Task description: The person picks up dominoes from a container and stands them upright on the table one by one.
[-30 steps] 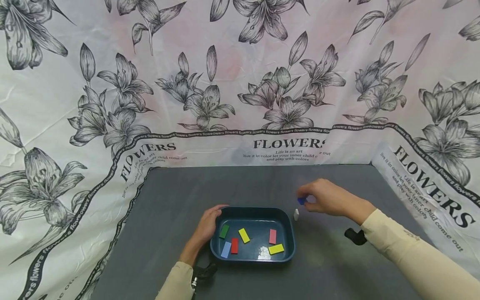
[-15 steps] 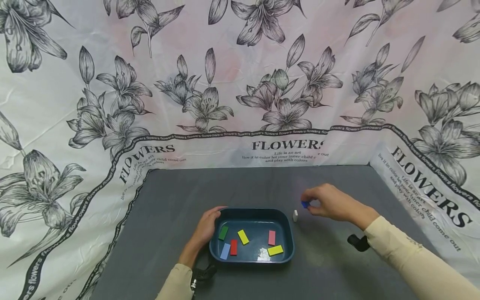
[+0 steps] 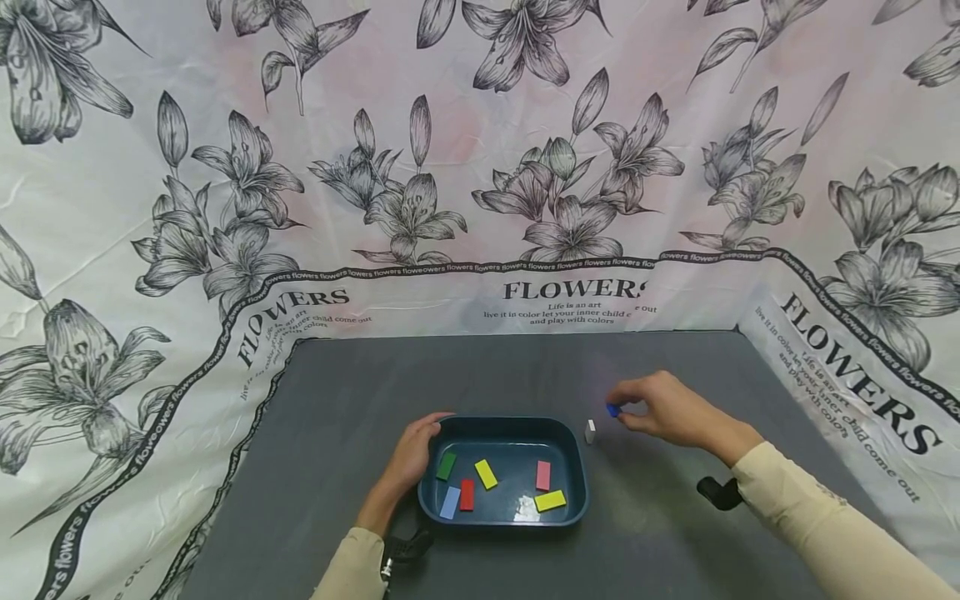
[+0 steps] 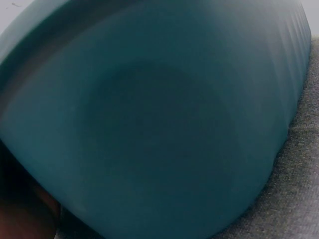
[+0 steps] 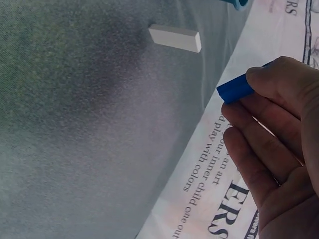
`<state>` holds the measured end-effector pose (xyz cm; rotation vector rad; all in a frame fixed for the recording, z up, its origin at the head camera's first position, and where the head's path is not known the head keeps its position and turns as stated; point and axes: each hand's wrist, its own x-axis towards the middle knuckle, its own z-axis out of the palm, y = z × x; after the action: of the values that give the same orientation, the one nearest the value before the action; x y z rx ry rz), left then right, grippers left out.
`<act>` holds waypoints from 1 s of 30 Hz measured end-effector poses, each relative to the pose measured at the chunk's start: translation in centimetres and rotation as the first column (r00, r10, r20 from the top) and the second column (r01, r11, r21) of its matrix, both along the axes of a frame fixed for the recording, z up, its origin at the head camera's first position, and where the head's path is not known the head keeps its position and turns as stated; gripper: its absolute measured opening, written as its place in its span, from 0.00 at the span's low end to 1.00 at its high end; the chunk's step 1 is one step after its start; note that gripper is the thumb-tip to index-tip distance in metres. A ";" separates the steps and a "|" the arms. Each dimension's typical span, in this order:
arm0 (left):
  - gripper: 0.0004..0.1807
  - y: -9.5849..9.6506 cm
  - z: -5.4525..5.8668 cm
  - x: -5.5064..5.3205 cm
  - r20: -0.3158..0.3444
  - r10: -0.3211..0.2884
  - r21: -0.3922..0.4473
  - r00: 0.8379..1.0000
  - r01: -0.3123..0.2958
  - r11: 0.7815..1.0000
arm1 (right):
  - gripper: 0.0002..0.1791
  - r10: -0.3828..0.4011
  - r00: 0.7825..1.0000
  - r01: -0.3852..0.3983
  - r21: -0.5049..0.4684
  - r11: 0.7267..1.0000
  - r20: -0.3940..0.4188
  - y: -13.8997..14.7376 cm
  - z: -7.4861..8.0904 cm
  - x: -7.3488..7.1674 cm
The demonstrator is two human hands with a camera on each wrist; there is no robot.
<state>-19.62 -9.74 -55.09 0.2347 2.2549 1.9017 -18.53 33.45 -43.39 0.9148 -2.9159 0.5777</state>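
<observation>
A small dark-blue block (image 5: 236, 89) is pinched between the thumb and fingers of my right hand (image 3: 667, 410), raised right of the tray. The lower fingers spread loosely below it in the right wrist view. Close by, a white block (image 3: 590, 432) stands on its narrow edge on the table. My left hand (image 3: 411, 454) grips the far-left corner of the dark teal tray (image 3: 502, 520); its outer wall fills most of the left wrist view, hiding most of that hand. Inside the tray lie a green block (image 3: 446, 466), a red block (image 3: 467, 495) and several others.
The tray also holds a light-blue block (image 3: 450, 502), a pink block (image 3: 543, 475) and two yellow blocks, one of them the yellow block (image 3: 486, 474) near the middle. A flower-printed cloth (image 3: 570, 300) rises behind the dark grey table (image 3: 360, 375).
My right hand has moved slightly right, away from the white block, with the blue block still pinched. The left hand and the tray have stayed in place.
</observation>
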 end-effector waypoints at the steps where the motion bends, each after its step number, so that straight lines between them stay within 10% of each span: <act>1: 0.26 0.0 0.0 0.0 0.001 0.001 -0.001 1.000 -0.001 1.000 | 0.12 -0.007 1.000 0.007 -0.007 1.000 0.002 0.1 -0.1 0.1; 30: 0.25 0.1 0.2 0.1 -0.001 -0.014 0.021 1.000 0.014 1.000 | 0.14 -0.160 0.979 0.188 -0.257 0.948 0.128 1.7 -5.4 0.9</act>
<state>-19.57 -9.68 -54.92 0.2533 2.2289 1.9190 -17.64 35.13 -48.79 0.6045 -2.8673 1.0032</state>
